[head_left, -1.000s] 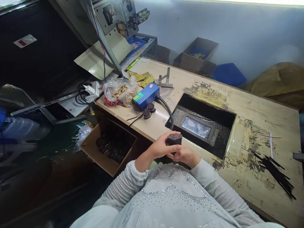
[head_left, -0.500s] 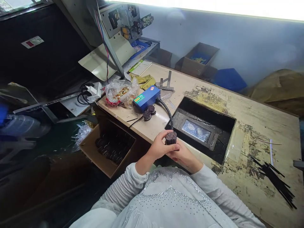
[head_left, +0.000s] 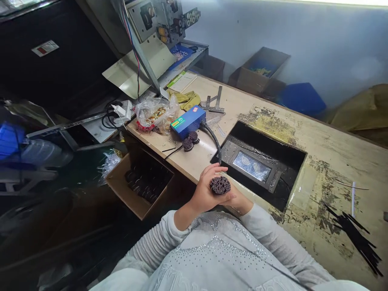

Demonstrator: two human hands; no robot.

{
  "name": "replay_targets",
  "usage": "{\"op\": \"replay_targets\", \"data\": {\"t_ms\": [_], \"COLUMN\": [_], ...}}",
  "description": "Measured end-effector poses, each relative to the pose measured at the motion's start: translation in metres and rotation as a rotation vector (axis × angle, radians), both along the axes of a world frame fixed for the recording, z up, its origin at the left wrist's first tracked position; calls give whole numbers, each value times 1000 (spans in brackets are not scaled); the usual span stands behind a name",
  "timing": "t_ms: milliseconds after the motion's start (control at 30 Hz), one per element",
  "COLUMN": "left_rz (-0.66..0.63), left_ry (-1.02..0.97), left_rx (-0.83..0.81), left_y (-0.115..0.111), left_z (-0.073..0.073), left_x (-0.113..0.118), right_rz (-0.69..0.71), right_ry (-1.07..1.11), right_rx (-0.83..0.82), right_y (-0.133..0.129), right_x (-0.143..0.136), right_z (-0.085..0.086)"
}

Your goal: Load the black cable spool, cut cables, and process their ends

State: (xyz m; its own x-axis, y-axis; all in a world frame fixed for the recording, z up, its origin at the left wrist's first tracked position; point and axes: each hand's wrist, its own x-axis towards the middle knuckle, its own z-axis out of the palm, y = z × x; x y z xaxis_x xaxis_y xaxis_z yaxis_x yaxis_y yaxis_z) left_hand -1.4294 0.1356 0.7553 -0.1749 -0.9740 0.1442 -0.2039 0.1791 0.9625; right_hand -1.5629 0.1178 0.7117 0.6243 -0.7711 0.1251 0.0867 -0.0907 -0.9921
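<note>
A round bundle of dark thin rods (head_left: 220, 185) is held in front of my chest, its end face turned up toward me. My left hand (head_left: 204, 194) wraps round its left side, with the index finger stretched past its far edge and the thumb along its near side. My right hand (head_left: 239, 200) is behind and below the bundle on the right; its fingers are hidden by the bundle and my left hand. Two similar bundles (head_left: 188, 144) stand on the table (head_left: 206, 155) beside a blue box (head_left: 188, 122) with a black flexible hose (head_left: 214, 139).
A sunken opening with a metal solder-like bath (head_left: 252, 166) lies just beyond my hands. Black strips (head_left: 354, 238) lie at the right. A cardboard box (head_left: 141, 212) of dark bundles stands below the table's left edge. A plastic bag (head_left: 156, 115) and metal squares (head_left: 218, 101) lie farther back.
The bundle has tipped so that its end face shows more fully. My left index finger has stretched out, and my right hand has moved further behind the bundle. The view has shifted slightly.
</note>
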Motion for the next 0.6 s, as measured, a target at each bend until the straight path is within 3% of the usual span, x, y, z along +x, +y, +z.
{"op": "replay_targets", "data": {"t_ms": [333, 467, 600], "left_rz": [189, 292, 168], "left_ry": [-25, 3, 161], "left_rx": [90, 199, 483], "left_y": [6, 6, 7], "left_z": [3, -2, -9], "left_x": [-12, -10, 4], "right_rz": [48, 70, 381], "right_ry": [-21, -88, -204], "right_rx": [99, 460, 896], "right_y": [-2, 4, 5], "right_x": [-3, 0, 5], "right_z": [-18, -25, -31]}}
